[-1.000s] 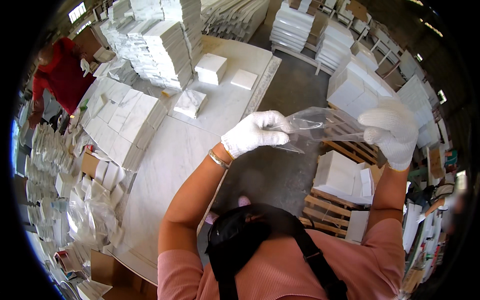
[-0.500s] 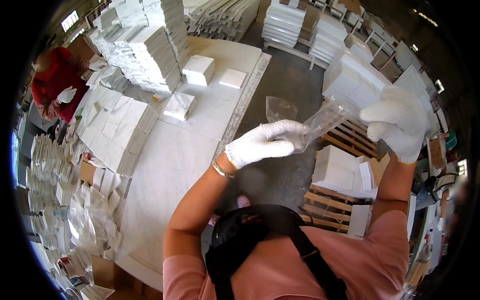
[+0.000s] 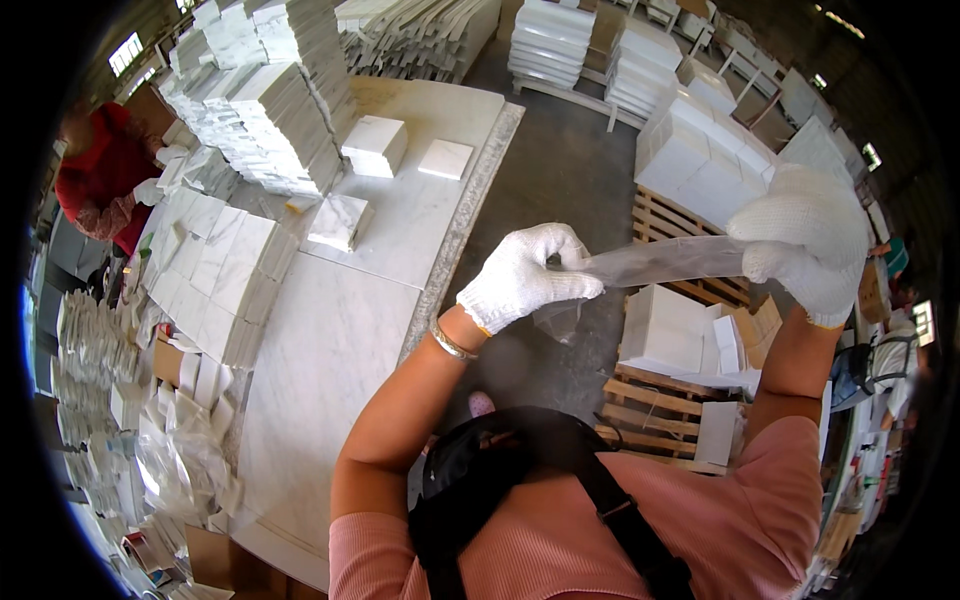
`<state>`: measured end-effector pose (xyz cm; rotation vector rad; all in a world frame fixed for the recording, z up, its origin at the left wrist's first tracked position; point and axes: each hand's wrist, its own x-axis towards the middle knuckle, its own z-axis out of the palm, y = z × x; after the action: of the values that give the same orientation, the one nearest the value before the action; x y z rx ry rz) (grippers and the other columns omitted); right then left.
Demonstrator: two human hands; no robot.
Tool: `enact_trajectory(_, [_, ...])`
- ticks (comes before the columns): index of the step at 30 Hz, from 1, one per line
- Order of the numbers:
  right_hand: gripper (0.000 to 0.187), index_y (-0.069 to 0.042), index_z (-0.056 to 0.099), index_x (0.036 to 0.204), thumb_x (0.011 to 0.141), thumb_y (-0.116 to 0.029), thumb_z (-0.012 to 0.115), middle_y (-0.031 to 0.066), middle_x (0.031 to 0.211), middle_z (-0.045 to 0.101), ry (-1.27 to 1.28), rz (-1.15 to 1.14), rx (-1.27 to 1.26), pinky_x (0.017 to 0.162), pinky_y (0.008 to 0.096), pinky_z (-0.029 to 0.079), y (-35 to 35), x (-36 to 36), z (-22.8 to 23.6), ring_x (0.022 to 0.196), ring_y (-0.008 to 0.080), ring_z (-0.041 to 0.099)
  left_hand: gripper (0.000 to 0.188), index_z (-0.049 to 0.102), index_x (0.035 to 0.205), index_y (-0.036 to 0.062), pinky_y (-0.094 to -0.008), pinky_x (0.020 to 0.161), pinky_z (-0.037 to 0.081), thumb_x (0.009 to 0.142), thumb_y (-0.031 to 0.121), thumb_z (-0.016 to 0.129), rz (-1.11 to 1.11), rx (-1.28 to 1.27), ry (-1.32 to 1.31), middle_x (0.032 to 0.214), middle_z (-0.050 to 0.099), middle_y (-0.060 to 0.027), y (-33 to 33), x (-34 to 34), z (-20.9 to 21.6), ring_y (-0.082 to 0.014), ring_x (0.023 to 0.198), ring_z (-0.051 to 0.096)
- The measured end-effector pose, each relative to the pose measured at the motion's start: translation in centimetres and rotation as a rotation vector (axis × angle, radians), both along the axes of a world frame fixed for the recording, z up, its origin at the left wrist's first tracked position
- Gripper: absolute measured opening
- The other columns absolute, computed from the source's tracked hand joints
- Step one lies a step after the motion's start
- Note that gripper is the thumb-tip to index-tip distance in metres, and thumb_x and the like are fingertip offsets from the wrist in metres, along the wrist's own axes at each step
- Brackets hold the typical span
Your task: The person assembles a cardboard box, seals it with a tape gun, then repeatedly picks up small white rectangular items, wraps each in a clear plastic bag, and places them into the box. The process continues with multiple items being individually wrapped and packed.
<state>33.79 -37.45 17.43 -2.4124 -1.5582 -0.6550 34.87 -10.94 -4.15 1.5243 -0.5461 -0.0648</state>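
A clear plastic bag is stretched taut between my two gloved hands, above the floor to the right of the table. My left hand, in a white knit glove, pinches one end between thumb and fingers. A loose corner of the plastic hangs below that hand. My right hand, gloved alike, is closed on the other end. Left of my hands, a small stack of white marble tiles, a single flat tile and a marble block rest on the marble-topped table.
Tall marble tile stacks stand at the table's far left. A co-worker in a red top is beyond them. Crumpled plastic bags lie at the near left. Wooden pallets bear white boxes on the right.
The bag has gone from loose and crumpled to a taut strip between my hands. My left hand's fingers have curled in more. The co-worker's hands have shifted.
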Motion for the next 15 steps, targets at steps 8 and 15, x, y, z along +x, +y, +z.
enact_trajectory(8, [0.027,-0.008,0.082,0.098,0.078,-0.025,0.082,0.0081,0.095,0.079,0.070,-0.041,0.050,0.077,0.0338,0.054,0.5,0.5,-0.4,0.085,0.0251,0.073,0.023,0.067,0.094,0.0031,-0.0281,0.080,0.053,0.083,0.008,0.087,-0.076,-0.080,0.173,0.101,0.069,-0.0014,0.7,-0.3,-2.8,-0.0075,0.089,0.061])
enact_trajectory(15, [0.026,-0.007,0.082,0.097,0.077,-0.023,0.085,0.0071,0.092,0.078,0.162,0.001,0.094,0.074,0.0339,0.055,1.0,2.1,-1.2,0.084,0.0237,0.073,0.030,0.070,0.110,-0.0001,-0.0277,0.079,0.052,0.099,0.028,0.071,-0.192,-0.330,0.380,0.099,0.070,-0.0035,1.8,-2.8,-4.4,-0.0114,0.087,0.063])
